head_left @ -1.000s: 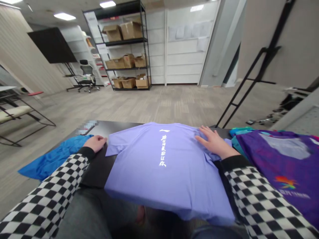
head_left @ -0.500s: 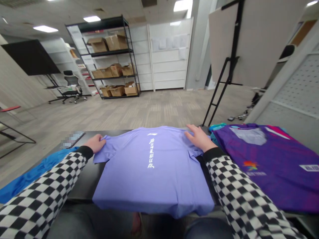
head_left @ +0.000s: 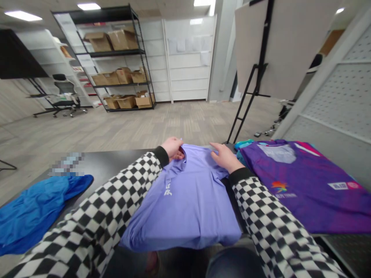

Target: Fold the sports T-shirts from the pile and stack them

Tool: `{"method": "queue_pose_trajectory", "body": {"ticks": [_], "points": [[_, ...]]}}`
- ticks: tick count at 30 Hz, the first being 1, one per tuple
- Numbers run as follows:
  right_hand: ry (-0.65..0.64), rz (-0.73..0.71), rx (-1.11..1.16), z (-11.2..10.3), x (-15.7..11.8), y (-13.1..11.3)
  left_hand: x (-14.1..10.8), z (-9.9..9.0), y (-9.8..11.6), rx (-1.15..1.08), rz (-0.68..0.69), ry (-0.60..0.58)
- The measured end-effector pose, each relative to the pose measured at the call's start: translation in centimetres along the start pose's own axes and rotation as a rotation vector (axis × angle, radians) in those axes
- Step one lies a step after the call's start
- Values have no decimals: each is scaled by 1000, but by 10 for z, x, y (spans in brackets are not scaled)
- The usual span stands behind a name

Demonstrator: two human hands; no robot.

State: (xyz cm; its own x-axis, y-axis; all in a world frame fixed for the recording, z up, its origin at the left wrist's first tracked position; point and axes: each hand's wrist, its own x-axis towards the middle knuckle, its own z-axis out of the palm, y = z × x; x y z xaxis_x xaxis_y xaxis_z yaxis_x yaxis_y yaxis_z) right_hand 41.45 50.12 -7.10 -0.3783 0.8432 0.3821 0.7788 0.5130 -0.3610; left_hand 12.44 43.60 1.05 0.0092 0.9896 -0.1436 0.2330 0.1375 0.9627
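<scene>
A lavender T-shirt (head_left: 194,200) with white printed characters lies on the black table (head_left: 107,164), its lower edge hanging over the front. My left hand (head_left: 174,148) pinches the shirt's left sleeve, drawn over to the middle near the collar, so that side is folded inward and part of the print is hidden. On the shirt's right shoulder, my right hand (head_left: 226,156) rests with its fingers stretched out, gripping nothing that I can see.
To the left lies a crumpled blue garment (head_left: 34,208). Purple shirts (head_left: 304,189) are stacked on the right. Beyond the table are a whiteboard stand (head_left: 252,92) and a black shelf (head_left: 116,85) with cardboard boxes.
My left hand has carried the left sleeve rightward to the middle of the shirt, folding that side over. My right hand stays on the right shoulder. The view has turned slightly.
</scene>
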Motion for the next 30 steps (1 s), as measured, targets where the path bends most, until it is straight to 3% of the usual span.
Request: {"method": "queue_pose_trajectory", "body": {"ticks": [3, 5, 7, 10, 12, 13, 15, 17, 21, 26, 30], "points": [[-14, -8, -2, -1, -1, -3, 2, 59, -25, -38, -160, -93], [-16, -19, 3, -2, -2, -5, -4, 66, -38, -133, -189, -153], [-13, -41, 11, -3, -3, -10, -7, 44, -47, -245, -117, -141], [-36, -119, 44, -4, -7, -27, -3, -31, -62, -175, 67, 96], [-82, -193, 86, -2, -11, -42, 3, -88, -76, 109, 176, 328], [-118, -234, 112, -1, -14, -50, 6, -112, -85, 294, 236, 376], [-208, -311, 164, 3, -18, -64, 11, -148, -103, 624, 326, 334], [-305, -356, 193, 7, -22, -73, 17, -165, -117, 814, 393, 203], [-397, -348, 169, 7, -27, -77, 34, -165, -123, 847, 511, 66], [-409, -330, 130, 4, -28, -75, 52, -175, -117, 797, 584, -19], [-389, -363, 136, 5, -28, -73, 61, -197, -116, 816, 639, 15]]}}
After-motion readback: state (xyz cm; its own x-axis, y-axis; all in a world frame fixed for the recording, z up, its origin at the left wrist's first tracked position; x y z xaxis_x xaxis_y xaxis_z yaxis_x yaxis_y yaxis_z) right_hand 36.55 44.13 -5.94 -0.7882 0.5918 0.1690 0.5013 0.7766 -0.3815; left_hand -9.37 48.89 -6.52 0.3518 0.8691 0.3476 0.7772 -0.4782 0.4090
